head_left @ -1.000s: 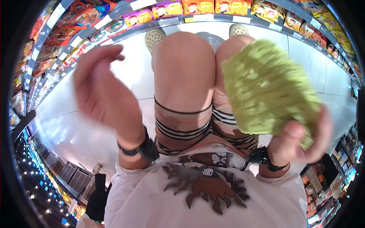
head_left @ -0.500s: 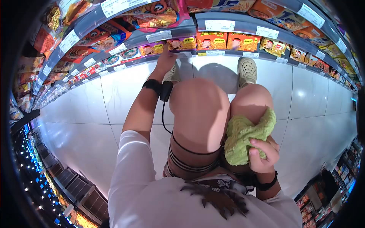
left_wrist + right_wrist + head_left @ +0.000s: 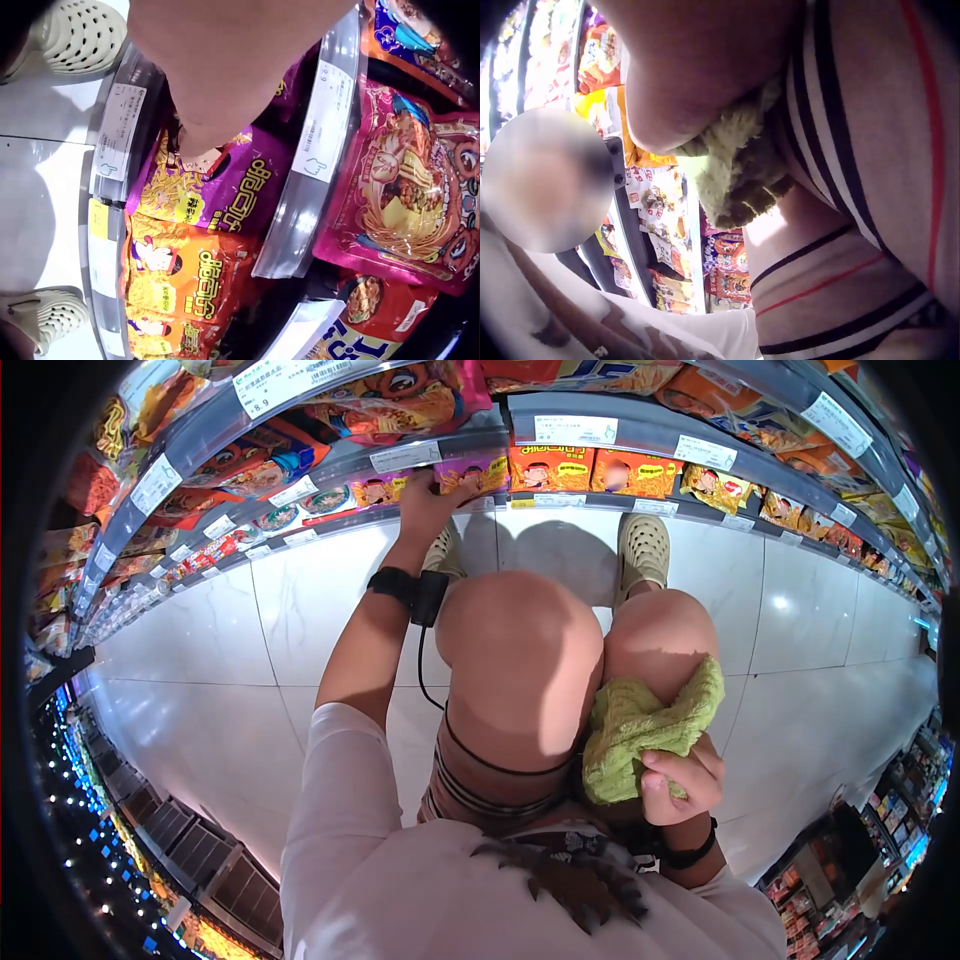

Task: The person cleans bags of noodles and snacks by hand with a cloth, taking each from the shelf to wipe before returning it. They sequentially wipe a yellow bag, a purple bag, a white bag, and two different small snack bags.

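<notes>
My left hand (image 3: 428,510) reaches to the lowest shelf, its fingers at a purple snack packet (image 3: 474,472). In the left wrist view the hand (image 3: 225,82) covers part of the purple packet (image 3: 244,180); whether the fingertips grip it or only touch it is hidden. Orange packets (image 3: 184,274) lie beside it. My right hand (image 3: 686,780) holds a bunched green cloth (image 3: 640,732) over the thigh, thumb and fingers curled round it. The right wrist view shows the cloth (image 3: 739,169) hanging below the hand (image 3: 697,82).
A grey shelf edge with price labels (image 3: 404,456) runs above the bottom row. Large noodle packets (image 3: 390,405) fill the shelf over it. Both shoes (image 3: 643,548) stand on white floor tiles (image 3: 810,605) close to the shelf. Knees (image 3: 520,630) are bent between the arms.
The left hand has gone from hanging in the air to the purple packets on the bottom shelf. The right hand has lowered the cloth, spread out earlier, to the thigh, where it is bunched.
</notes>
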`<state>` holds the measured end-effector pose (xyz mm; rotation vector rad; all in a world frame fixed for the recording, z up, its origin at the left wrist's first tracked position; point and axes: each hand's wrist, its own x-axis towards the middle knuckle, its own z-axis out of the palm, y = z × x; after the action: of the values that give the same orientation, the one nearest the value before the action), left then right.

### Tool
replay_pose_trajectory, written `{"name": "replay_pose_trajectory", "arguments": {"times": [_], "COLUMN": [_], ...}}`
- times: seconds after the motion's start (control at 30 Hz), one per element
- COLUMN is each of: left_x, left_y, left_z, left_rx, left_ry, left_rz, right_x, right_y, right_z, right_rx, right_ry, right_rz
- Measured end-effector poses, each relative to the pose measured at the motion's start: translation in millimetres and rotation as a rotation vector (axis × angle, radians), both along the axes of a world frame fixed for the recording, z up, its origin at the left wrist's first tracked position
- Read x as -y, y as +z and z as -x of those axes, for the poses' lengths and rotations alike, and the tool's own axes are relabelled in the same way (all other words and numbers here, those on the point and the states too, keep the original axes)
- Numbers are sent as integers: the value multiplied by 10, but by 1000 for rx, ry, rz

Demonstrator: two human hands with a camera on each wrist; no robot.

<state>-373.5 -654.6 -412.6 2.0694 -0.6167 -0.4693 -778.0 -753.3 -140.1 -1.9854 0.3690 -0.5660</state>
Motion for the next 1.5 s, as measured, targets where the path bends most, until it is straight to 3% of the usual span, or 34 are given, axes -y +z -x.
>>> {"name": "replay_pose_trajectory", "arguments": {"times": [0.03,0.1,0.13,0.2,0.37,0.4,0.47,0.5,0.57,0.6,0.67,0.7,0.73,0.8,0.83,0.93,0.97,1.0,1.07,1.1,1.17,1.2,1.23,1.27,1.33,1.4,1.47,1.5], "left_x": [-4,4,-21,-65,-403,-483,-698,-839,-1164,-1340,-1558,-1638,-1693,-1692,-1646,-1532,-1475,-1395,-1166,-1096,-1015,-971,-967,-965,-969,-944,-927,-904], "left_y": [-10,176,294,511,520,641,949,1131,1398,1511,1819,2039,2252,2533,2678,2727,2738,2748,2850,2889,2842,2794,2592,2550,2531,2612,2609,2561], "left_z": [21,167,234,329,417,503,699,787,949,1017,1185,1268,1353,1595,1747,2168,2336,2478,2750,2853,2963,2989,2994,3017,3027,3056,3075,3074], "left_rx": [4,-523,-519,-813,-1111,-1220,-1199,-1264,-1317,-1353,-1380,-1322,-1263,-1232,-1292,-1464,-1436,-1405,-1335,-1263,-1294,-1317,-1350,-1354,-1571,-1578,-1587,-1609], "left_ry": [-4,62,57,258,227,220,239,233,220,168,110,160,210,252,157,-54,-111,-165,-169,-166,-189,-209,-278,-293,-93,-89,-78,-69], "left_rz": [2,358,359,366,568,625,635,667,694,712,725,700,678,675,744,867,785,704,592,482,420,362,469,466,767,760,747,735], "right_x": [0,-14,-14,-23,-133,-177,-254,-222,-88,-74,-99,-128,-138,-152,-165,-230,-223,-238,-294,-277,-244,-356,-436,-586,-753,-756,-547,-483], "right_y": [-4,18,40,83,133,179,256,249,174,138,49,-16,-24,-20,-99,-75,14,164,426,405,454,452,436,425,343,235,261,249], "right_z": [-8,-19,-12,6,54,17,-35,13,223,317,472,481,484,507,572,561,502,417,315,370,286,227,146,159,270,385,443,411], "right_rx": [11,22,27,-15,-14,41,152,164,261,274,579,773,777,644,640,689,750,755,538,465,102,-30,-151,-146,-136,-77,-59,-140], "right_ry": [2,-9,-12,-43,-189,-289,-480,-479,-330,-328,-265,-185,-179,-355,-88,-5,126,127,-519,-305,-121,-23,139,179,218,188,203,57], "right_rz": [4,17,19,-7,8,-175,-551,-553,-1015,-1019,-1581,-1710,-1712,-1678,-1581,-1455,-1478,-1471,-1103,-897,-17,79,295,362,432,379,507,438]}}
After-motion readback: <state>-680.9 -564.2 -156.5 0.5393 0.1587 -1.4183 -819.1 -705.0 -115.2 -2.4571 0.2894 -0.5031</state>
